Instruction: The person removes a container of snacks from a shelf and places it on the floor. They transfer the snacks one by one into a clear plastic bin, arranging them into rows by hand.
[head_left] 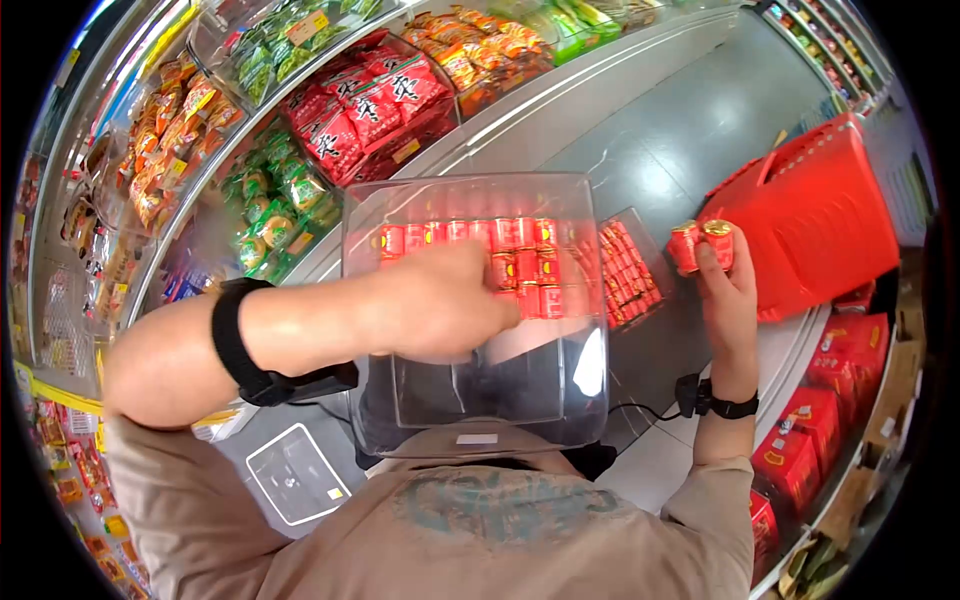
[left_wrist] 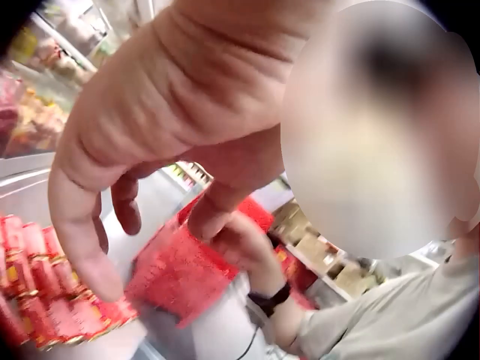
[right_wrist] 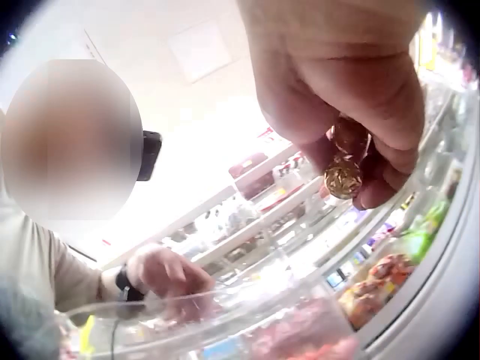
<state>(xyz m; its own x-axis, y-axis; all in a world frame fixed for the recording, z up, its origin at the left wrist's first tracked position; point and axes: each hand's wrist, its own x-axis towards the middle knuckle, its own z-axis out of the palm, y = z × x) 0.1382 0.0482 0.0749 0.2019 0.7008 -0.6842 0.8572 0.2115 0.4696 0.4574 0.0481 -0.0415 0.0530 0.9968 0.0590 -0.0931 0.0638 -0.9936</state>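
Several red rolls with gold ends (head_left: pixel 527 265) stand in rows inside a clear plastic bin (head_left: pixel 480 183) in front of the person's body. Over these rows is the left hand (head_left: pixel 450 300), its fingers loosely bent. In the left wrist view, thumb and fingers are apart with nothing between them, and more red rolls (left_wrist: pixel 56 289) lie below the fingertips. Off to the right, the right hand (head_left: pixel 735 290) pinches two red rolls (head_left: pixel 718 240) side by side. Their shiny gold ends (right_wrist: pixel 343 178) poke out from the fingers in the right wrist view.
Beside the bin is a clear tray of smaller-looking red rolls (head_left: pixel 630 270). A red plastic basket (head_left: pixel 820 220) stands behind the right hand. Shelves of packaged snacks (head_left: pixel 370 100) curve along the left and far side. Red boxes (head_left: pixel 805 425) line the right.
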